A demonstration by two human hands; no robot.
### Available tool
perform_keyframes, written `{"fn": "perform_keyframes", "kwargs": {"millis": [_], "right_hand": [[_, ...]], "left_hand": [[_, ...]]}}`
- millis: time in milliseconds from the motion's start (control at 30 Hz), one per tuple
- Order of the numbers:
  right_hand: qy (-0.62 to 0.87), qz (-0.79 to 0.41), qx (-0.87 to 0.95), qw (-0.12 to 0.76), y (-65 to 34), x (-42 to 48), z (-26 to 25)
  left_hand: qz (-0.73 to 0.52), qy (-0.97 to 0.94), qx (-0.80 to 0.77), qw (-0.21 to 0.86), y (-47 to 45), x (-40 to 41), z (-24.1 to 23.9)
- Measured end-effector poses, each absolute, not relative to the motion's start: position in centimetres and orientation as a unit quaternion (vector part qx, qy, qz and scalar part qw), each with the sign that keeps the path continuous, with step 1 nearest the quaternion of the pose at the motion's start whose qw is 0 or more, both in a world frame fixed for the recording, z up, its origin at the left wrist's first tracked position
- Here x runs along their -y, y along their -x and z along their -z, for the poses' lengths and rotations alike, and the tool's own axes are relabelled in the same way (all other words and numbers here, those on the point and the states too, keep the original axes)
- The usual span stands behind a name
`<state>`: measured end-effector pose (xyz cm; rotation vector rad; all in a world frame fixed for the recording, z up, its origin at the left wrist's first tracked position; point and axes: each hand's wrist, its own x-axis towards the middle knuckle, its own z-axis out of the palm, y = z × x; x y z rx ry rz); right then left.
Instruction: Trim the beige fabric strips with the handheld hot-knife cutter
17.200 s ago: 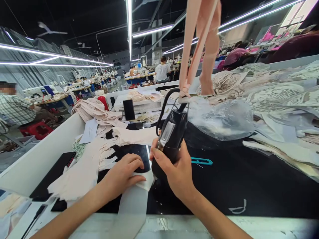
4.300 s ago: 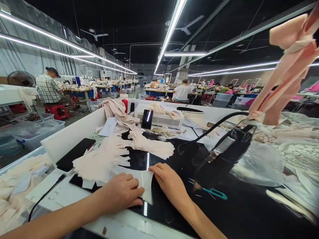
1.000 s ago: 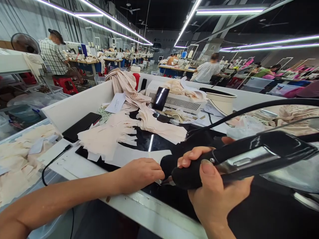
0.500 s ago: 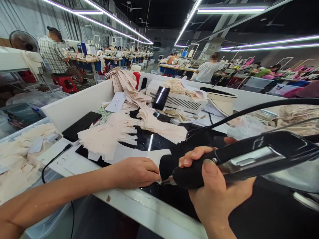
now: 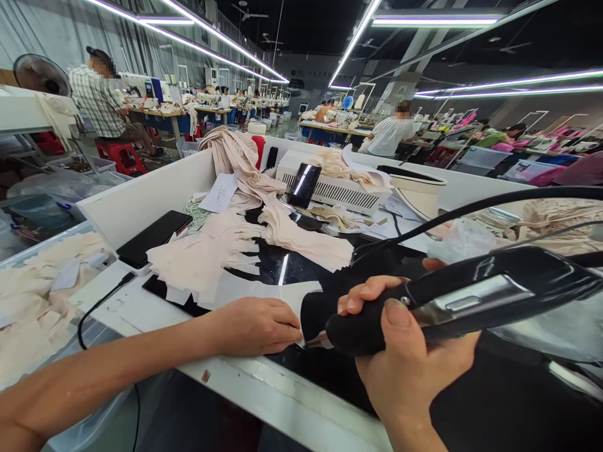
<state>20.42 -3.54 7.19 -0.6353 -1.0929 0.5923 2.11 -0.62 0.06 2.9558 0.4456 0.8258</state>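
Observation:
My left hand lies low over the near edge of the table, fingertips pinched on the end of a flat white piece, fabric or paper. Wrapped around the rounded front of a black machine head with a silver side plate is my right hand, its thumb on the near side and fingers over the top. A thin metal tip pokes out from the head close to my left fingertips. Behind my left hand lie a fanned stack of cream fabric pieces and another cream stack.
A black phone lies on the left table edge; another phone leans against a white vented box. A thick black cable arches over the right side. Fabric fills a bin at left. Co-workers sit further back.
Hardly anything differs. Both hands keep their places and grips, and the view has shifted very slightly.

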Motion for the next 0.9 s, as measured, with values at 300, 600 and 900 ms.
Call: {"fn": "perform_keyframes", "kwargs": {"millis": [300, 600, 900], "right_hand": [[0.303, -0.260, 0.484, 0.779, -20.43, 3.42, -7.91], [0.302, -0.253, 0.500, 0.772, -20.28, 3.21, -7.07], [0.294, -0.255, 0.493, 0.778, -20.08, 3.19, -7.46]], "left_hand": [[-0.267, -0.952, -0.148, 0.032, -2.05, 0.59, 0.30], [-0.266, -0.952, -0.147, 0.045, -2.02, 0.56, 0.26], [-0.270, -0.951, -0.144, 0.045, -1.99, 0.53, 0.36]]}}
